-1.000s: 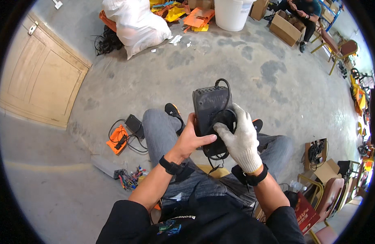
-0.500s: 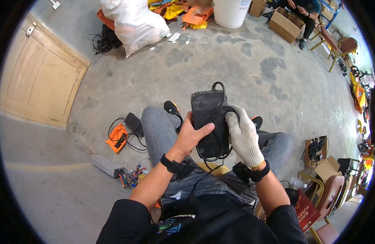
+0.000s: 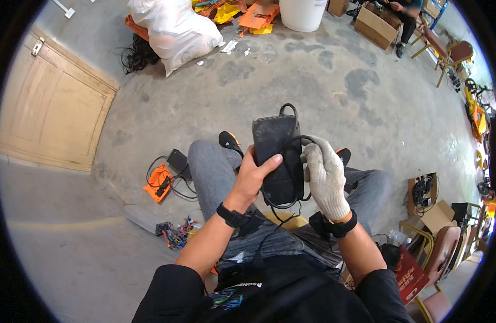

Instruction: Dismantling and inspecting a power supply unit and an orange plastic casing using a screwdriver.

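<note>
A black rectangular device (image 3: 275,180), like a power adapter, is upright between my hands above my lap. Its black cable leaves the top, loops around the body and dangles below it. My bare left hand (image 3: 252,178) grips the device's left side, thumb across its front. My right hand (image 3: 324,175), in a cream knit glove, has its fingers curled on the cable at the device's right edge. A black strap is on each wrist.
An orange item (image 3: 157,183) with cables, a black box (image 3: 179,164) and a wire-laden grey case (image 3: 143,220) lie left. Boxes (image 3: 442,212) and chairs (image 3: 444,247) stand right. A white sack (image 3: 172,40), bucket (image 3: 303,13) and seated person (image 3: 405,21) beside a carton (image 3: 374,29) are beyond.
My right thumb has moved from the middle of the device's face to its right edge, along with the cable loop. The device is still held upright in my left hand.
</note>
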Available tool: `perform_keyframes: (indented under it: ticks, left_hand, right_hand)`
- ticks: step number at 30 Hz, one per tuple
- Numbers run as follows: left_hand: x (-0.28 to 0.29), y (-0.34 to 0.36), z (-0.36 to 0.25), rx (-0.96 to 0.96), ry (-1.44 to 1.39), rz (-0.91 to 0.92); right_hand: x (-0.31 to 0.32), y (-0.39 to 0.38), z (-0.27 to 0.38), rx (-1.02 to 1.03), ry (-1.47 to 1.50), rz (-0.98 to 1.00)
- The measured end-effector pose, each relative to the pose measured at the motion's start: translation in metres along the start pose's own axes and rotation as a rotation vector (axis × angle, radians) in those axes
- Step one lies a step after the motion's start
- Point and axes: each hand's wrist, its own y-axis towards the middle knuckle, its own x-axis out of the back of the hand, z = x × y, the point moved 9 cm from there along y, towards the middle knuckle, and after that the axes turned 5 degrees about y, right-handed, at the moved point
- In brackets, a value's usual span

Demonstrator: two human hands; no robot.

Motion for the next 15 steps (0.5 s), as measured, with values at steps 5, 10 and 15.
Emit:
perform_keyframes:
  ticks: [5, 10, 15]
  left_hand:
    - [0.003, 0.001, 0.002, -0.036, 0.139, -0.009]
    - [-0.003, -0.001, 0.007, -0.051, 0.293, 0.048]
    - [-0.001, -0.001, 0.004, -0.127, 0.328, 0.067]
  right_hand:
    - [-0.004, -0.001, 0.01, -0.018, 0.056, 0.004]
    - [-0.001, 0.003, 0.012, -0.063, -0.039, 0.015]
    - [-0.01, 0.001, 0.009, -0.1, 0.042, 0.123]
